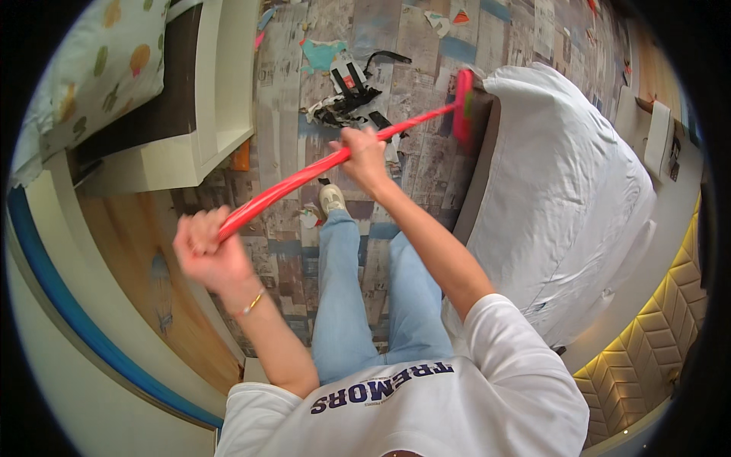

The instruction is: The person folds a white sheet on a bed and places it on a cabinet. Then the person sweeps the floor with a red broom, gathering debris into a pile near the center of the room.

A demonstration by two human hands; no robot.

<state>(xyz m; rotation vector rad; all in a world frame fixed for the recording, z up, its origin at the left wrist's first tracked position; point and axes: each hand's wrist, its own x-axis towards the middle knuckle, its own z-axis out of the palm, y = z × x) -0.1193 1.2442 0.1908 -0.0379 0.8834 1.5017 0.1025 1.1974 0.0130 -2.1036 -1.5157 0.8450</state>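
Note:
A broom with a long red handle point(297, 178) slants across the view, its pink head point(462, 107) at the upper right beside the white-covered bed. My left hand point(205, 247) is wrapped round the near end of the handle. Farther along, my right hand point(361, 156) grips the middle of it. The broom head is slightly blurred, and its bristles sit close to the bed's side. Just beyond my right hand lies a heap of black and white scraps point(343, 107) on the wood-patterned floor point(285, 91). A torn turquoise piece point(323, 53) rests at the heap's far side.
The bed with a white sheet point(556, 206) fills the right side. At the left stands a white bed frame point(221, 99) with patterned bedding point(114, 68). An orange-red scrap point(461, 16) and other bits lie farther up the floor. My shoe point(332, 199) is below the heap.

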